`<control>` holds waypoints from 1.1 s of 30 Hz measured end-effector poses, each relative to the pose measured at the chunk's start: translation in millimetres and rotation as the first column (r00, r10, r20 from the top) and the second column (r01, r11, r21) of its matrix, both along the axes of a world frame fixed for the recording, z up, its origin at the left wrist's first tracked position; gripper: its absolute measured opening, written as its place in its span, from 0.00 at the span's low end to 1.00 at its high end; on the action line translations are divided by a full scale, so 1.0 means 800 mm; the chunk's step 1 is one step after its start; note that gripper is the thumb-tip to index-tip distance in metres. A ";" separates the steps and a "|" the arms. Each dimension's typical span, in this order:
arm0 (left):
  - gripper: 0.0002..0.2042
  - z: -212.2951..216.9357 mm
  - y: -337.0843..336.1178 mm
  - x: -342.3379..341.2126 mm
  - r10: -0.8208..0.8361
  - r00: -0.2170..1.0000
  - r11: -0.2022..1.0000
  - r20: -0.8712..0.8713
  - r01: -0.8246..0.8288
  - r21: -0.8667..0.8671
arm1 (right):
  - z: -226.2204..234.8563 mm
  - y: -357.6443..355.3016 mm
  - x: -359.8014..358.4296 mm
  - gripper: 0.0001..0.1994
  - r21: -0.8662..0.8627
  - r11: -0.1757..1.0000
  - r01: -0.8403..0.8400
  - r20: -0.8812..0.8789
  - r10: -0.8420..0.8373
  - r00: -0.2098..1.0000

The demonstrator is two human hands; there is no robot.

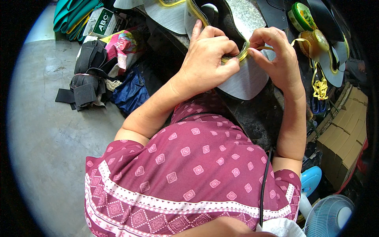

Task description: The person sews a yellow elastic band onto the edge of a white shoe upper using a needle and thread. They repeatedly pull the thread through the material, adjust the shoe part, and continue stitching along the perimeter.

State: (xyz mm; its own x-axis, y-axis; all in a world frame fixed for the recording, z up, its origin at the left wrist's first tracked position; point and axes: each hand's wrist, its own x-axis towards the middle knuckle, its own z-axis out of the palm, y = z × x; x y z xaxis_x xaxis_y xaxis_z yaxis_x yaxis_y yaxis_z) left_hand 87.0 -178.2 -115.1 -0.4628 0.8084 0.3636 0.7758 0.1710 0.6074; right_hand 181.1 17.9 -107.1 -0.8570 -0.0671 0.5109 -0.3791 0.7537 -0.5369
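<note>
A grey curved piece [246,83], shaped like a cap's visor with a dark upright band, lies at the near edge of the work surface. Yellow tape [244,55] runs along the joint between brim and band. My left hand [211,53] grips this joint, its thumb and curled fingers on the rim and the index finger stretched along the band. Just right of it, my right hand [278,59] pinches the yellow tape between thumb and index finger. The tape's tail passes behind the right hand toward an amber roll [319,42]. More grey pieces [167,17] lie behind the left hand.
A green and yellow round tub [302,16] and a tangle of yellow tape [320,89] are at right. Bundled black strips [89,75], a blue bag [132,91] and a small box [103,23] lie left. Flattened cardboard [347,126] and a fan [333,217] are lower right.
</note>
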 end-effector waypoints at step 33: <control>0.07 0.063 -0.003 -0.015 -0.195 0.924 0.975 -0.330 0.219 0.035 | 0.027 0.070 0.078 0.35 -0.001 0.917 0.400 0.428 -0.361 0.829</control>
